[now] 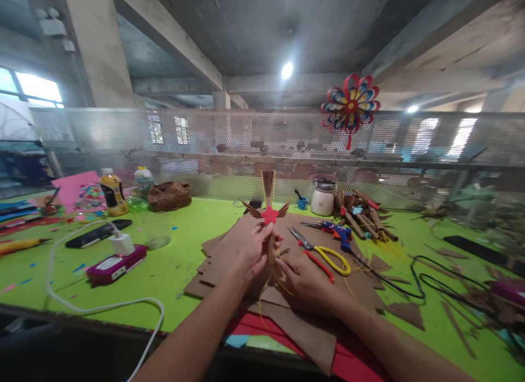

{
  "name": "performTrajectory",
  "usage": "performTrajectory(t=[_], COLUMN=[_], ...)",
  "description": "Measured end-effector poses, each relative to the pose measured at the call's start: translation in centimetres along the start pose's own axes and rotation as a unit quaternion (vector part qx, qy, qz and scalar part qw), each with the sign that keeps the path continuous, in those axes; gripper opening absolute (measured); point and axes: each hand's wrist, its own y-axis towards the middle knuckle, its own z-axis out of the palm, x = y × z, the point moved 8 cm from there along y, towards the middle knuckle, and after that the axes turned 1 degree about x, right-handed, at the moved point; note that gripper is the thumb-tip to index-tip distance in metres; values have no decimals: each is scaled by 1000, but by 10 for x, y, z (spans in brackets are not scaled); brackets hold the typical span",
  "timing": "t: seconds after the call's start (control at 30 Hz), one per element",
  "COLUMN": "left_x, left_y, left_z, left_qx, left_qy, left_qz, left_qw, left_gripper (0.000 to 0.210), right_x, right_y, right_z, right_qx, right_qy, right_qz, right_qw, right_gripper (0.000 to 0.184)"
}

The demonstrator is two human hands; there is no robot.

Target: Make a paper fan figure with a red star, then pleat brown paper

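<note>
Upright in my left hand (259, 245) is a cardboard craft figure (268, 187) with a fringed top edged in yellow, two small brown wings and a red star (269, 215) at its middle. My left fingers pinch it just below the star. Lower down, my right hand (301, 275) has its thumb and fingers closed on a thin yellow string (264, 302), whose loose ends hang below. Both hands are over a stack of brown cardboard sheets (229, 256). Right of them lie scissors (324, 254) with yellow and red handles, and a blue glue gun (338, 232).
A purple power strip (117, 263) with a white cable and a black phone (98, 232) lie on the left. A clear cup (157, 231) stands nearby. At the back are a lidded jar (322, 198) and cardboard rolls (365, 215). The glue gun's black cord (394, 286) runs right among scraps.
</note>
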Motion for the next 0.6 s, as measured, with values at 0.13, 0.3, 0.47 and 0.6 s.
performTrajectory(t=[0.13,0.3,0.47,0.6], left_x=[4,4,2,2], left_y=[1,-1,-2,-2], left_z=[3,5,7,9], left_qx=[16,16,20,27], left_qy=[-12,-6,-13,-27], left_qz=[1,0,10,10], left_qw=[1000,1000,1000,999], left_gripper=[15,16,17,20], right_x=[5,13,17,17], right_y=[-3,-5,-5,-5], right_z=[6,7,10,13], right_qx=[47,69,69,74], right_qy=[-168,-247,-271,-273], right_qz=[-20,-46,-63,-69], right_qw=[984,965,958,957], right_gripper=[38,46,41,42])
